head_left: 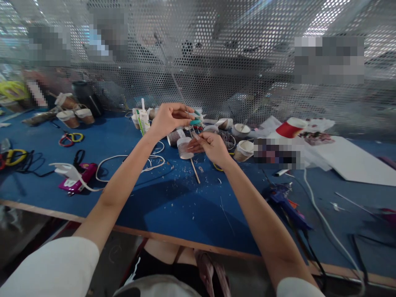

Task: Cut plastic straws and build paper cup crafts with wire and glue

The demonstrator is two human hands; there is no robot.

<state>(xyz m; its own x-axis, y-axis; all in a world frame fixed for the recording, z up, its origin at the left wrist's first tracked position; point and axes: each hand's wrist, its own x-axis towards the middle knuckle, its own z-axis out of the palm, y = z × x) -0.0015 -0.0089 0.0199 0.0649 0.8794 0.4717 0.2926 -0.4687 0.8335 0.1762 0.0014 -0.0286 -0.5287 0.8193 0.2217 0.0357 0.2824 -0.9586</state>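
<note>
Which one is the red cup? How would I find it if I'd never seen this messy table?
Start at the blue table and look along its far edge, by the holey metal screen. To the right of the person's two hands, past a row of small brownish paper cups, lies the red cup, tipped on its side on white paper. It is the only bright red cup with a white rim.

Matt blue felt-like tabletop [173,206], perforated metal screen [216,62]
A thin wooden stick [195,171] is lying near; far right, a glossy red paper cup [289,128] is shining.
</note>
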